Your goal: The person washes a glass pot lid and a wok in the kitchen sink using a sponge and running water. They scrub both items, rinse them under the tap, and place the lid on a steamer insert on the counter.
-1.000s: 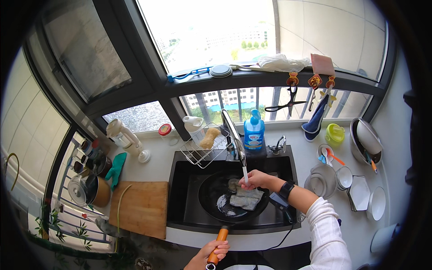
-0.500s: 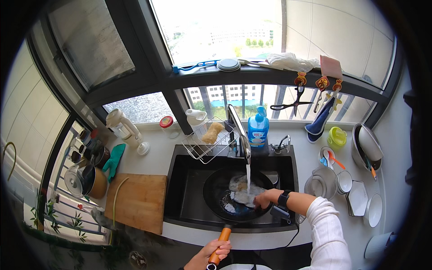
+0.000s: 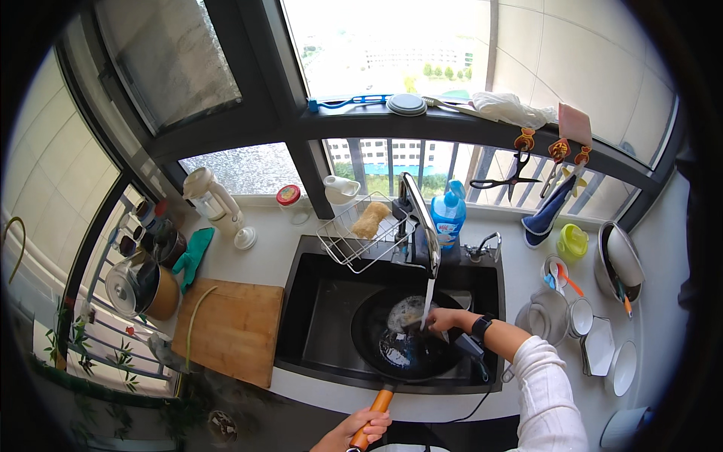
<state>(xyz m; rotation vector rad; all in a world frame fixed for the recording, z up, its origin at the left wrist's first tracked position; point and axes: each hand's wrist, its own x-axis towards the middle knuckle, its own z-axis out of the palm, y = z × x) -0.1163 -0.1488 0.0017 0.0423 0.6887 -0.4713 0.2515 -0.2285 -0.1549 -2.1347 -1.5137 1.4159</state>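
A black frying pan (image 3: 410, 354) rests tilted in the dark sink (image 3: 316, 343), with water and white foam inside it. My left hand (image 3: 363, 429) is closed around the pan's orange-brown wooden handle (image 3: 381, 401) at the front edge of the counter. Inside the pan, near its right side, my right hand (image 3: 444, 320) is closed and pressed down toward the surface; what it holds is hidden by foam and fingers. From the tall chrome faucet (image 3: 425, 226) a stream of water runs down beside the right fingers.
A wire rack (image 3: 358, 245) with a tan sponge (image 3: 370, 221) sits at the sink's back edge. A blue soap bottle (image 3: 449, 218) stands behind the faucet. Left lie a wooden cutting board (image 3: 233, 331) and a green glove (image 3: 196, 255). Bowls (image 3: 621, 369) crowd the right.
My right hand has moved up toward the water stream and the pan's far side. The foam under it has shifted and gathered. The left hand keeps its hold on the handle; the view has shifted slightly.
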